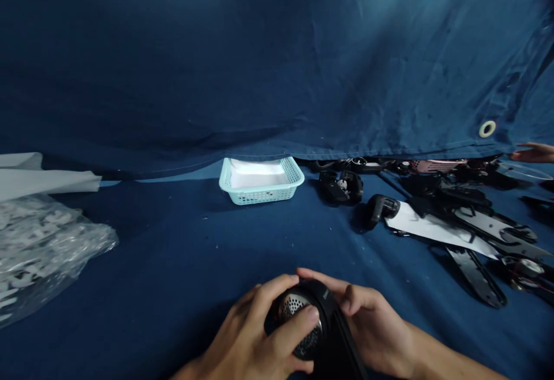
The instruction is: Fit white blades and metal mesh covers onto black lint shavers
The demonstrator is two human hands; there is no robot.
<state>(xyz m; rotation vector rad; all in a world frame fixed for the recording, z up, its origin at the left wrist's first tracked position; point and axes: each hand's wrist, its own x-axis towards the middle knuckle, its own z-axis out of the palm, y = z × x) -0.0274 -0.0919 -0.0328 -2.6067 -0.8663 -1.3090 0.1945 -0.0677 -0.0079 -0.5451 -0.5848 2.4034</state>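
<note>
A black fabric shaver (332, 334) with a round, perforated metal head is held between both hands at the bottom centre. My left hand (255, 334) wraps the shaver's left side, its thumb lying across the metal mesh and its fingers at the top rim. On the other side, my right hand (374, 325) grips the black body, with fingers behind the head and thumb against the edge. The shaver's lower end runs out of the picture. Part of the mesh is covered by the left thumb.
A light blue basket (262, 195) lined with white stands ahead. Black plastic parts (341, 187) and long black casings (476, 276) lie at right. A clear bag of grey pieces (43, 253) lies left. A blue curtain (259, 68) hangs behind; another person's hand (534, 153) shows far right.
</note>
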